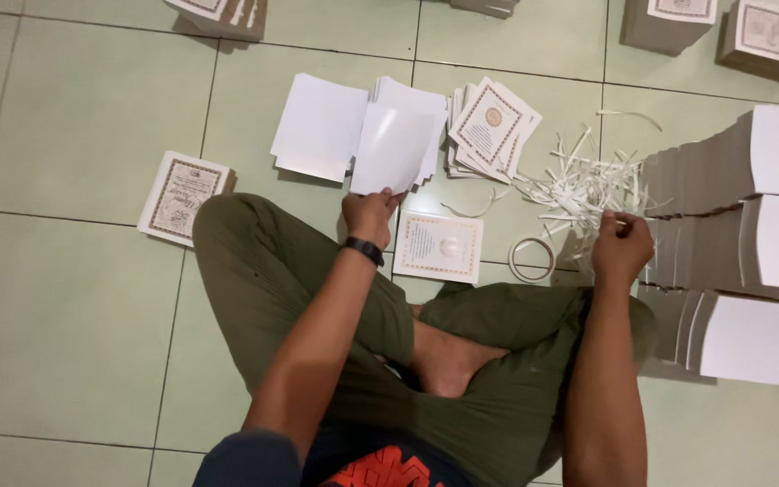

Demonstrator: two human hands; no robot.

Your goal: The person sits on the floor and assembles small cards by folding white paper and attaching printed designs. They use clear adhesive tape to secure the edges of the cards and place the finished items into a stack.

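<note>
Hands [370, 215] on card [391, 149], strips [579, 191]

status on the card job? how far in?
Done, it seems: a small fanned pile of printed cards and a heap of peeled white strips. In hand: left hand holds a blank white sheet; right hand pinches a strip. Left: tall stacks on the right look untouched, so likely early.
</note>
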